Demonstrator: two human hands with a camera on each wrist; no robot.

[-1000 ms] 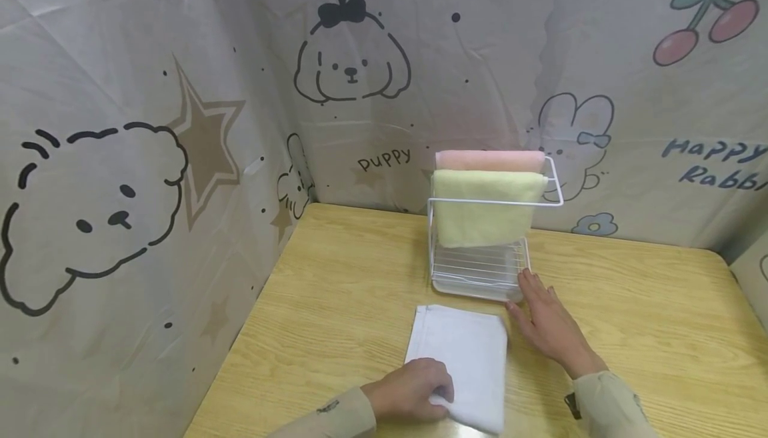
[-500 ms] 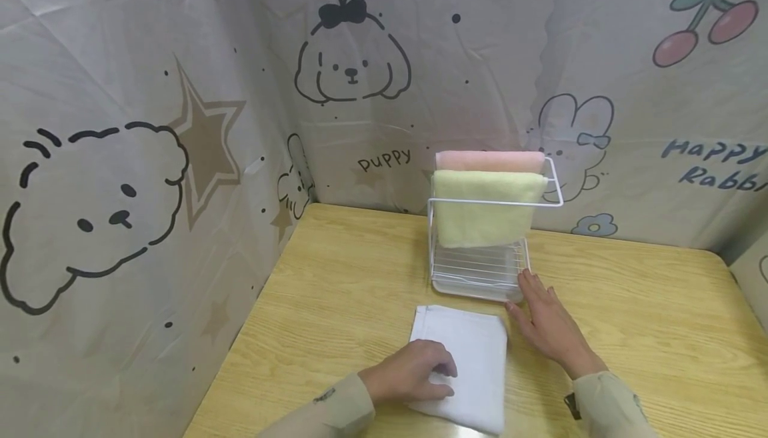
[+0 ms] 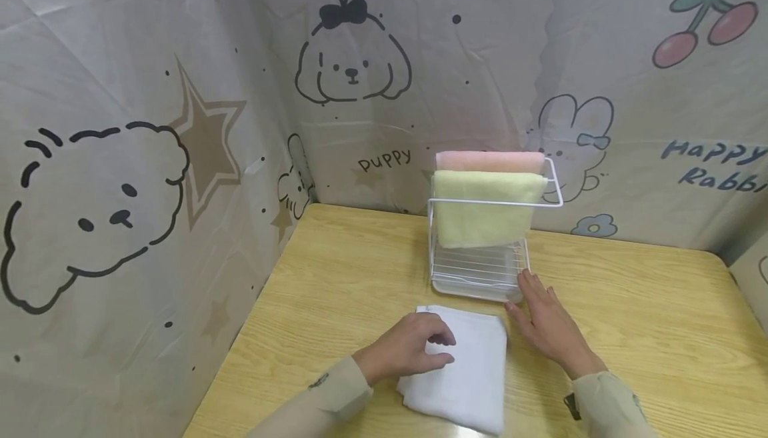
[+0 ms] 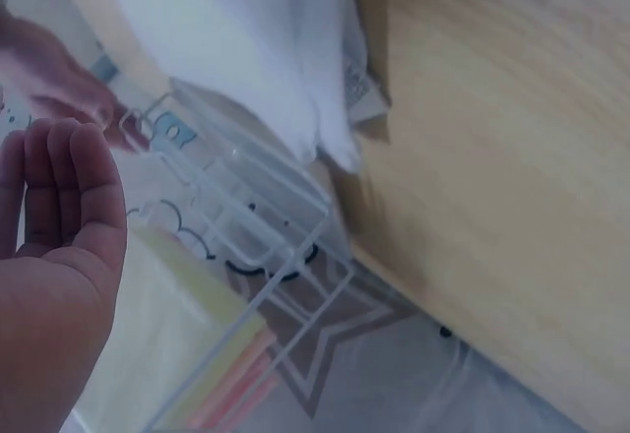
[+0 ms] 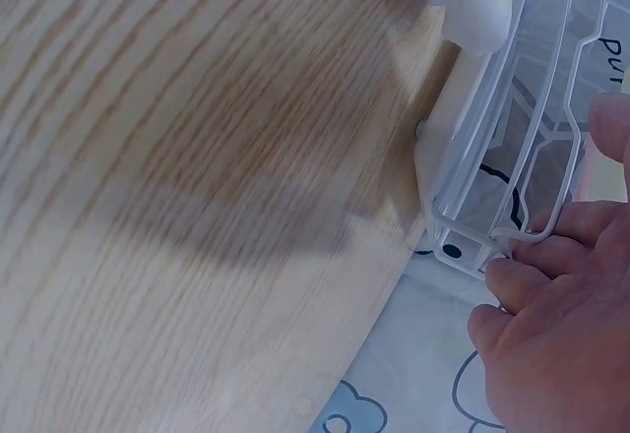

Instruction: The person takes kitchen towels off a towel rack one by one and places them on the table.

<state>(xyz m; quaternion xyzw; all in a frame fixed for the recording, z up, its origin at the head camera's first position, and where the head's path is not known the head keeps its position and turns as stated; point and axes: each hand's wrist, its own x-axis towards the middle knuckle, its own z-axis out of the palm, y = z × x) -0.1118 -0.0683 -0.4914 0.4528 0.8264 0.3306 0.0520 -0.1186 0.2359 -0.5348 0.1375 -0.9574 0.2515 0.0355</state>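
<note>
Before printed drapes (image 3: 480, 51), cloth (image 3: 474, 378) on table (image 3: 342, 271)

left hand (image 3: 411, 346): shifted from near end of white cloth (image 3: 474, 378) toward its far end | near-left corner (image 3: 411, 393): now uncovered

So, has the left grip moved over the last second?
Yes. In the head view the left grip has moved forward over the white cloth, closer to the white rack, which has stayed in place.
</note>
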